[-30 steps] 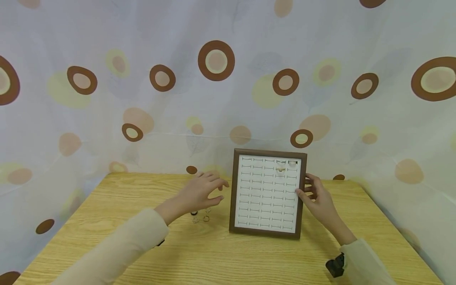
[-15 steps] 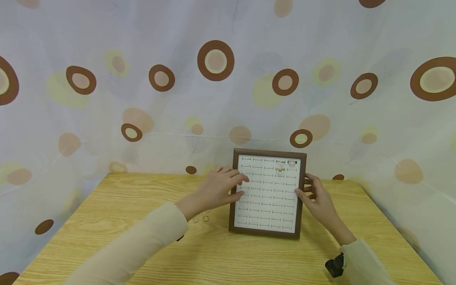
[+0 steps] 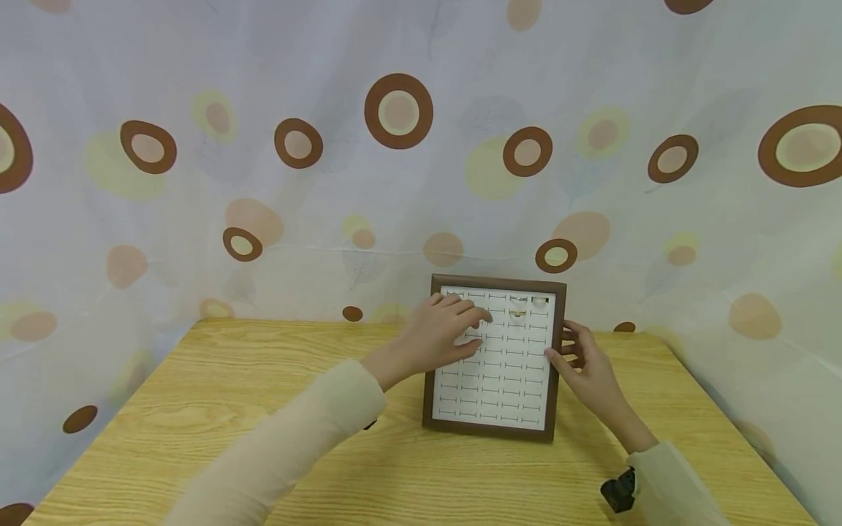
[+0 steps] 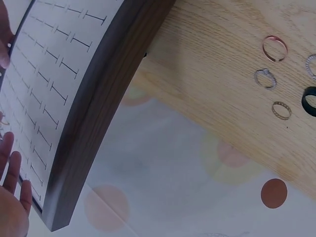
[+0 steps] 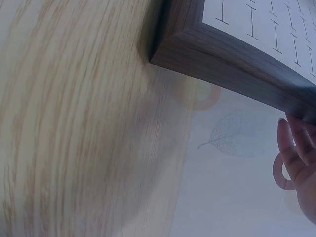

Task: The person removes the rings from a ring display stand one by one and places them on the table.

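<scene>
A ring display board (image 3: 496,380), white with slits in a dark brown frame, leans upright on the table. Three rings sit in its upper right slits, among them a gold ring (image 3: 517,313). My right hand (image 3: 588,376) grips the board's right edge, thumb on the front and fingers behind. My left hand (image 3: 437,340) is in front of the board's upper left part, fingers extended, thumb and index finger apart, no ring visible between them. In the left wrist view, its fingers (image 4: 15,170) are close over the slits. My left arm hides the loose rings in the head view.
On the wooden table (image 3: 197,409) left of the board lie several loose rings, including a copper-coloured ring (image 4: 274,48), a silver ring (image 4: 265,78) and a black ring (image 4: 309,101). A patterned curtain (image 3: 421,183) hangs behind the table.
My left hand has moved right and slightly up, from above the loose rings to the front of the board. My right hand and the board have stayed in place.
</scene>
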A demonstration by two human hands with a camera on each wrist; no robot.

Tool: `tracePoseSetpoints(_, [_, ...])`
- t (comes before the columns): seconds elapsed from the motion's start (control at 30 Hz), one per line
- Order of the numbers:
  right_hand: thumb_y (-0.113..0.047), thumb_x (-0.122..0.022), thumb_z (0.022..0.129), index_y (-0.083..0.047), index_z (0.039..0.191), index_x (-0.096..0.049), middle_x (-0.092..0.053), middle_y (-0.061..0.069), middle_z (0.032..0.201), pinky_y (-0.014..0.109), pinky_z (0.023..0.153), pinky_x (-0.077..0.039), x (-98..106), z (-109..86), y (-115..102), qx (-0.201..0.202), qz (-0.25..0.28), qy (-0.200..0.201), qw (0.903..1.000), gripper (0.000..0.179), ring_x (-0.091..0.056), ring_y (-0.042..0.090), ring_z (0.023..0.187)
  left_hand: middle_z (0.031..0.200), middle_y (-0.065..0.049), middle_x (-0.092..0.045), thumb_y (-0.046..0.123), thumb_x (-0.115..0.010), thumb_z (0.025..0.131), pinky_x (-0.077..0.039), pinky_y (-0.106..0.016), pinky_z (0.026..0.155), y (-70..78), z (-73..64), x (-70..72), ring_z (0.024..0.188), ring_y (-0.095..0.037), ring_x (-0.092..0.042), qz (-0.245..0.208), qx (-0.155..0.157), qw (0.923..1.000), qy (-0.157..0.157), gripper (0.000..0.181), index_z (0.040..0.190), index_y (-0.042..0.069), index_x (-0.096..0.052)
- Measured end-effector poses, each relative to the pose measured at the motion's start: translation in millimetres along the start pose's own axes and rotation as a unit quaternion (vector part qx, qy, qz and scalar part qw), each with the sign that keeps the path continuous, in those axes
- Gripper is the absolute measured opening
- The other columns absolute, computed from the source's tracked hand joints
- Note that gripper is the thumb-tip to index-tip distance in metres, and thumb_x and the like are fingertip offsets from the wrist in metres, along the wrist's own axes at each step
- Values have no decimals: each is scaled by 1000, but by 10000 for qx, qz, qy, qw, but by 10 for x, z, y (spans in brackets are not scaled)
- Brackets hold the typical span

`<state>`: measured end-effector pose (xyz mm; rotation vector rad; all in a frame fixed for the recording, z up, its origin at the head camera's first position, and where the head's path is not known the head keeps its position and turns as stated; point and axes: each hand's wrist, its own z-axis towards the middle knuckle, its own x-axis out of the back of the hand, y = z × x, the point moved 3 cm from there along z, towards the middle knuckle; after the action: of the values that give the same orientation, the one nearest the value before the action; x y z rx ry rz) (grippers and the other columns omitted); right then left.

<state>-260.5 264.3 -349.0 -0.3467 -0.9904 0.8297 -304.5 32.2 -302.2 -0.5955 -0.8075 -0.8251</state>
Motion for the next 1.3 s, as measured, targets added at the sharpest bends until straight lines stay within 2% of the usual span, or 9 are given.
tracePoseSetpoints(0.13, [-5,-58,87,6,132,-34,-55,21,113,16,67,-45,1,-1,-9,3,-36,19,10000,52,-52,-3,85,101,11,-62,31,-60,85,-39,-27,85,28,107,-33,92,-9,-53,27,47,10000,54,28,112,23,-58])
tracePoseSetpoints(0.37, [-4,-58,87,6,131,-34,-56,21,113,16,66,-45,2,-9,-18,18,32,46,10000,51,-53,-2,85,106,9,-62,29,-60,86,-38,-27,81,93,274,-87,94,-10,-52,-141,67,9998,145,29,114,22,-58])
tracePoseSetpoints(0.6, [-3,-58,87,7,131,-34,-55,23,113,16,65,-45,1,-11,-17,17,98,90,9999,51,-52,-6,84,109,10,-61,28,-60,86,-39,-27,89,136,389,-150,99,-9,-53,-47,157,9996,247,30,115,23,-57])
tracePoseSetpoints(0.8, [-3,-57,87,7,131,-34,-55,22,113,16,65,-45,4,-5,-16,22,102,81,9999,51,-52,-5,85,110,10,-61,27,-61,86,-39,-25,88,166,457,-173,103,-9,-54,80,154,9994,308,31,116,22,-56])
tracePoseSetpoints(1.07, [-3,-58,87,7,131,-34,-56,22,112,16,65,-46,4,-5,-1,80,109,106,9999,51,-52,-6,85,102,13,-64,27,-59,87,-40,-24,83,195,507,-215,97,-8,-55,319,271,9984,378,28,115,24,-57])
tracePoseSetpoints(1.3, [-3,-57,87,6,131,-34,-56,22,113,16,66,-46,-7,0,-6,65,115,77,9999,51,-52,-6,85,97,14,-65,26,-59,88,-39,-24,81,187,514,-224,92,-7,-54,252,404,9979,433,25,113,26,-58])
